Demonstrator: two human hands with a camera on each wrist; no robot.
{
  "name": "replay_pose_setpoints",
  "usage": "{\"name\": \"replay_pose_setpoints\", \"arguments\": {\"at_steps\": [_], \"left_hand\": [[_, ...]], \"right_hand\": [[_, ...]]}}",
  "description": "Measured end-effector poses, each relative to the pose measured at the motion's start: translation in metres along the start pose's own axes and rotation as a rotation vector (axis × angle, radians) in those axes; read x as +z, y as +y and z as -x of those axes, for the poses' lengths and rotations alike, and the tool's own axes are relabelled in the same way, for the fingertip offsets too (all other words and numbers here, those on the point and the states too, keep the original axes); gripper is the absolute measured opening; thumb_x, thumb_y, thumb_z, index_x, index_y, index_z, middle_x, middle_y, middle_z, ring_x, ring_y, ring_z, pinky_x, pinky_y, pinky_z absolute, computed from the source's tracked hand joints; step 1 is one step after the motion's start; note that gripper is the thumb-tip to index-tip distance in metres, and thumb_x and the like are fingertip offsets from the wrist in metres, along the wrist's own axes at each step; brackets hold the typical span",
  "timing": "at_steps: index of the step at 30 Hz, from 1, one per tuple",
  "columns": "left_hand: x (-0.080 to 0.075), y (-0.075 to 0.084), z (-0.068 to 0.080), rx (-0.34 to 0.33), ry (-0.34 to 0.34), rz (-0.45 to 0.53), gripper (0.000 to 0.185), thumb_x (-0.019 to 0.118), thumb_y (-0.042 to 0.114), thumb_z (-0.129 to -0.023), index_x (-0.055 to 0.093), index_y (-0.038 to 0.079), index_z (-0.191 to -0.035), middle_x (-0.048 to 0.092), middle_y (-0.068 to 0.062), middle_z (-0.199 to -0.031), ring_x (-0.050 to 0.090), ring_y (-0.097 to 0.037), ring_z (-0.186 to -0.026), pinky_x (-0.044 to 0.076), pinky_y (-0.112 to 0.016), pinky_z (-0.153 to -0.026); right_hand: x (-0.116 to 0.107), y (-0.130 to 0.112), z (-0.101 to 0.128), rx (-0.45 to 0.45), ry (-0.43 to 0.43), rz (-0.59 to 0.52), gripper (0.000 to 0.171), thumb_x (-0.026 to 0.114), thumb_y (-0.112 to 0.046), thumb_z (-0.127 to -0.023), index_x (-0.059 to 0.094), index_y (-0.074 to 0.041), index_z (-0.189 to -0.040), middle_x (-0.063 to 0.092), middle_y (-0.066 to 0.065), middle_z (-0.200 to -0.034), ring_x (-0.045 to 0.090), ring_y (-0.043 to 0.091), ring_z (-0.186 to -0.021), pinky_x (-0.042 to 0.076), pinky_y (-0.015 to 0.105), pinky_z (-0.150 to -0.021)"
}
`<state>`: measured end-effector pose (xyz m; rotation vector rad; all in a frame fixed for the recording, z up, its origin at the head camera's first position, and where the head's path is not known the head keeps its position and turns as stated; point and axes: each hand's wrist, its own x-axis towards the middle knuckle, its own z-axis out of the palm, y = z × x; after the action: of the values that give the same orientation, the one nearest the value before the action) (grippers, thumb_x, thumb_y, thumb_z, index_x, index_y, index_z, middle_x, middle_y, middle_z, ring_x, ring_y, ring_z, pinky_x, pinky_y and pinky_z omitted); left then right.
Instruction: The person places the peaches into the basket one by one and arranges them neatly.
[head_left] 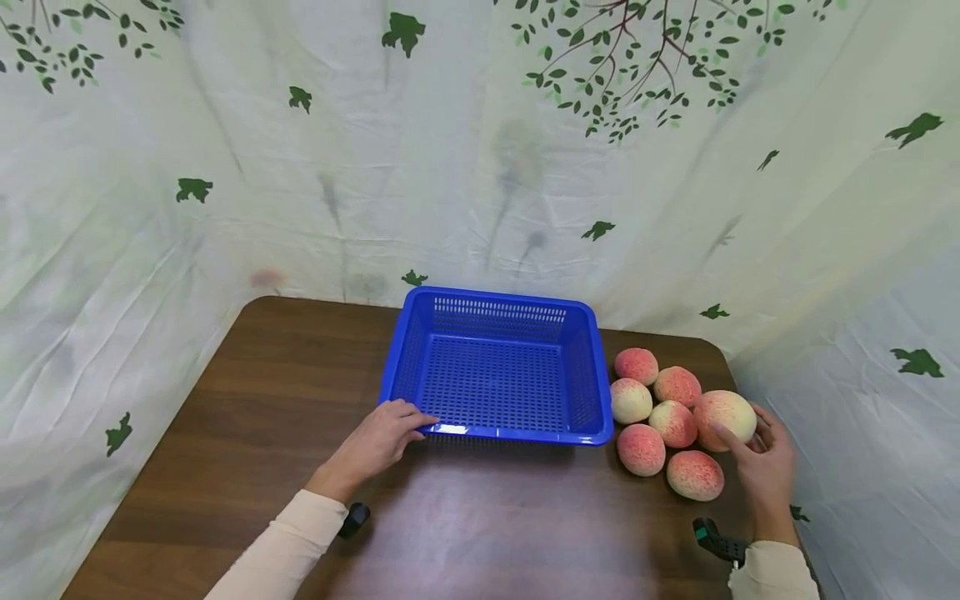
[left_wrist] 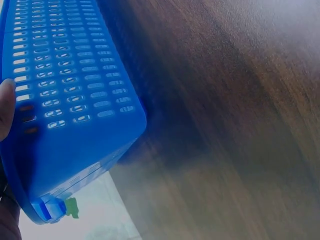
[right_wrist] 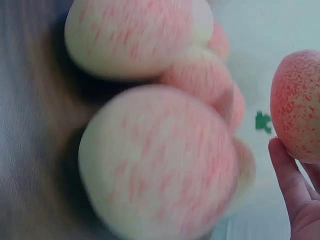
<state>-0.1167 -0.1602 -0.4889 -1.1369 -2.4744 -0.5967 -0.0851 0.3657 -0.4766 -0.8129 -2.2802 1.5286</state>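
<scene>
- Blue plastic basket (head_left: pixel 498 367) sits on the brown tabletop (head_left: pixel 285 392), toward the far middle, and nothing lies on its slotted floor, so by my reading no fruit has gone in yet.
- Left hand (head_left: pixel 384 437) rests at the basket's near left corner, fingers fairly straight and laid against the rim; it looks to be steadying the basket more than clasping it. The left wrist view shows only a fingertip (left_wrist: pixel 6 107) against the basket's perforated wall (left_wrist: pixel 70 75).
- Seven peaches lie in a cluster on the tabletop just right of the basket, some touching one another.
- Right hand (head_left: pixel 765 462) is at the right edge of that cluster, fingers curled round the largest peach (head_left: pixel 725 417), which is the pale one nearest the right edge of the tabletop. The right wrist view shows fingers (right_wrist: pixel 290 175) under a red-speckled peach (right_wrist: pixel 297 107), with other peaches blurred beside it.
- I cannot tell whether that peach has left the tabletop; in the head view it seems level with its neighbours.
- My judgement: this is the very start of the work. One peach is in hand, none is in the basket, and the remaining six peaches (head_left: pixel 663 412) lie untouched.
- A leaf-printed cloth (head_left: pixel 480 167) hangs behind and to both sides.
</scene>
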Motion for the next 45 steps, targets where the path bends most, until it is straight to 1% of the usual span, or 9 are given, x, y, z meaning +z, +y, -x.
{"name": "replay_pose_setpoints", "arguments": {"at_steps": [2, 7, 9, 17, 23, 30, 35, 40, 45], "left_hand": [[-0.001, -0.001, 0.000, 0.007, -0.014, 0.001, 0.029, 0.078, 0.002, -0.074, 0.073, 0.005, -0.102, 0.067, -0.003, -0.084, 0.059, -0.020, -0.076, 0.048, -0.034, -0.070], [-0.005, -0.004, 0.002, 0.001, -0.019, 0.006, 0.028, 0.078, 0.001, -0.074, 0.074, 0.005, -0.101, 0.067, -0.003, -0.083, 0.058, -0.020, -0.075, 0.048, -0.034, -0.069], [-0.005, -0.005, 0.003, 0.000, -0.016, 0.013, 0.028, 0.078, 0.002, -0.074, 0.074, 0.005, -0.102, 0.066, -0.002, -0.083, 0.058, -0.020, -0.075, 0.048, -0.034, -0.069], [-0.003, -0.005, -0.002, -0.014, -0.058, 0.024, 0.026, 0.077, 0.004, -0.078, 0.074, 0.006, -0.104, 0.066, -0.002, -0.084, 0.058, -0.019, -0.077, 0.049, -0.034, -0.071], [-0.003, -0.003, -0.006, -0.022, -0.080, 0.031, 0.025, 0.078, 0.005, -0.077, 0.074, 0.006, -0.102, 0.066, -0.002, -0.084, 0.058, -0.019, -0.077, 0.049, -0.033, -0.071], [-0.004, -0.004, -0.003, 0.011, -0.048, 0.027, 0.027, 0.080, 0.003, -0.073, 0.076, 0.006, -0.099, 0.065, 0.000, -0.080, 0.056, -0.018, -0.073, 0.048, -0.031, -0.067], [-0.004, -0.006, -0.002, 0.042, -0.030, 0.033, 0.027, 0.080, 0.003, -0.074, 0.077, 0.006, -0.100, 0.064, 0.001, -0.081, 0.055, -0.017, -0.072, 0.047, -0.029, -0.066], [-0.004, -0.007, -0.002, 0.056, -0.031, 0.036, 0.026, 0.079, 0.002, -0.074, 0.077, 0.007, -0.100, 0.062, 0.001, -0.080, 0.055, -0.016, -0.073, 0.046, -0.029, -0.066], [-0.004, -0.006, -0.002, 0.050, -0.028, 0.036, 0.027, 0.080, 0.002, -0.074, 0.077, 0.006, -0.100, 0.062, 0.002, -0.080, 0.055, -0.016, -0.072, 0.046, -0.029, -0.065]], "right_hand": [[0.008, -0.004, -0.003, -0.029, -0.030, -0.001, 0.069, 0.076, -0.030, -0.083, 0.043, -0.022, -0.144, 0.048, 0.008, -0.136, 0.051, 0.012, -0.112, 0.044, 0.015, -0.087], [0.039, -0.020, -0.006, -0.119, -0.097, -0.082, 0.068, 0.078, -0.023, -0.082, 0.046, -0.020, -0.142, 0.050, 0.005, -0.129, 0.051, 0.012, -0.108, 0.046, 0.019, -0.082], [0.051, -0.028, -0.006, -0.164, -0.138, -0.096, 0.067, 0.078, -0.021, -0.083, 0.045, -0.018, -0.142, 0.049, 0.005, -0.130, 0.050, 0.008, -0.105, 0.044, 0.014, -0.076], [0.081, -0.063, -0.012, -0.276, -0.280, -0.085, 0.066, 0.075, -0.013, -0.085, 0.042, -0.010, -0.143, 0.049, 0.007, -0.132, 0.049, 0.011, -0.105, 0.041, 0.022, -0.083], [0.105, -0.085, -0.018, -0.328, -0.365, -0.080, 0.067, 0.075, -0.016, -0.086, 0.041, -0.010, -0.144, 0.050, 0.014, -0.136, 0.049, 0.015, -0.111, 0.041, 0.025, -0.087], [0.137, -0.100, -0.013, -0.359, -0.466, -0.059, 0.068, 0.077, -0.024, -0.084, 0.043, -0.010, -0.142, 0.051, 0.016, -0.135, 0.051, 0.027, -0.112, 0.044, 0.035, -0.088], [0.166, -0.107, -0.008, -0.374, -0.519, -0.040, 0.070, 0.078, -0.019, -0.082, 0.043, -0.006, -0.142, 0.049, 0.022, -0.135, 0.052, 0.037, -0.111, 0.044, 0.043, -0.088], [0.191, -0.110, -0.006, -0.373, -0.557, -0.028, 0.067, 0.079, -0.019, -0.081, 0.046, -0.007, -0.139, 0.052, 0.022, -0.131, 0.054, 0.037, -0.104, 0.046, 0.041, -0.082], [0.209, -0.115, -0.002, -0.369, -0.604, -0.039, 0.065, 0.080, -0.020, -0.080, 0.048, -0.009, -0.136, 0.053, 0.021, -0.131, 0.056, 0.036, -0.104, 0.047, 0.044, -0.083]]}}
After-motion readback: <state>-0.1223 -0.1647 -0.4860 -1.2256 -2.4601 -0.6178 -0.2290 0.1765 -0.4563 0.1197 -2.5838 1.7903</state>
